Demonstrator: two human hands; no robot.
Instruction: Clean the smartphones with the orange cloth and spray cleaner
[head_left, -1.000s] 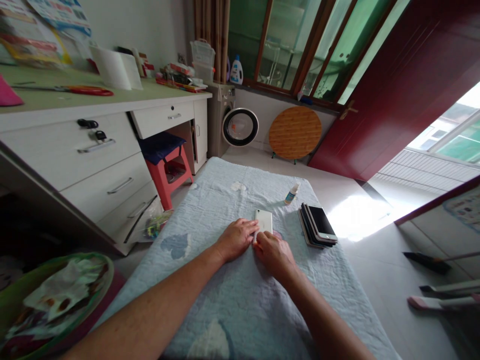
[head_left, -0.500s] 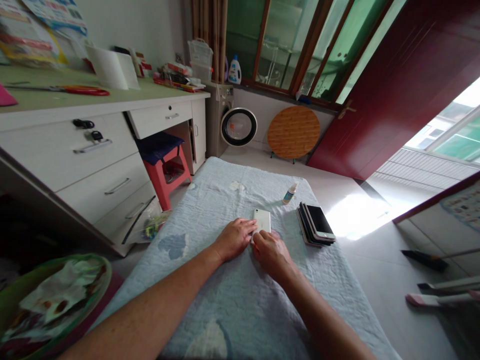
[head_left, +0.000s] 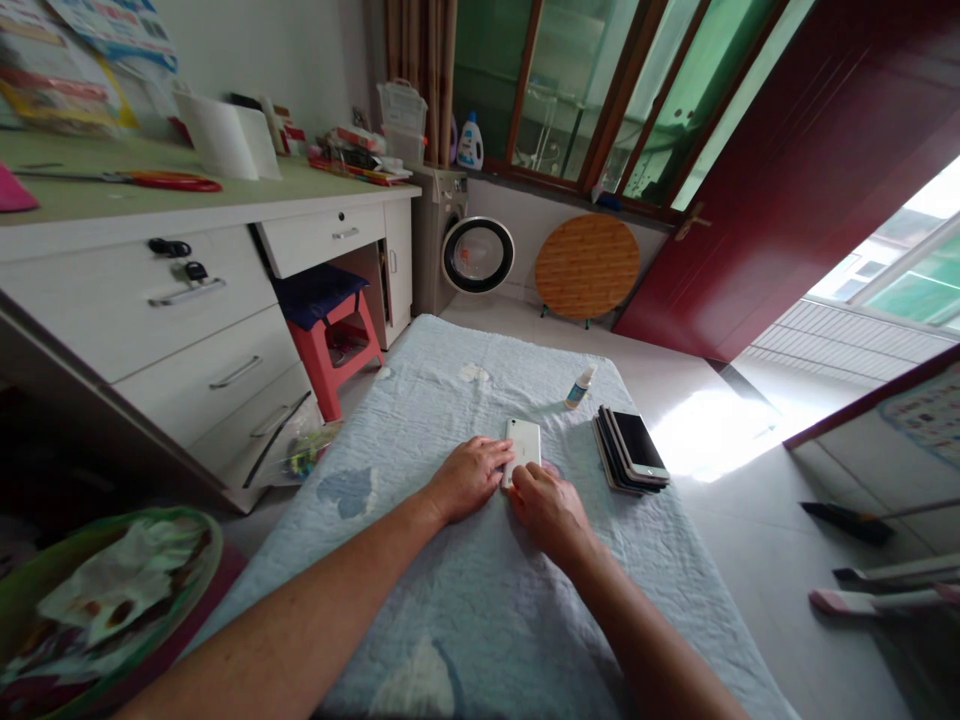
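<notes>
One white phone (head_left: 528,442), partly hidden by hands (head_left: 466,480) (head_left: 551,508), right fingertips unclear

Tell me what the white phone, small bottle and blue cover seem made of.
White phone: smooth, even back, plastic or glass, unclear which. Small bottle: likely smooth plastic; cap looks translucent. Blue cover: matte fabric, perhaps cotton, showing fine wrinkles.

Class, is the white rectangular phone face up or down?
Face down: the white rectangular phone shows its back, dark camera spot near one corner.
</notes>
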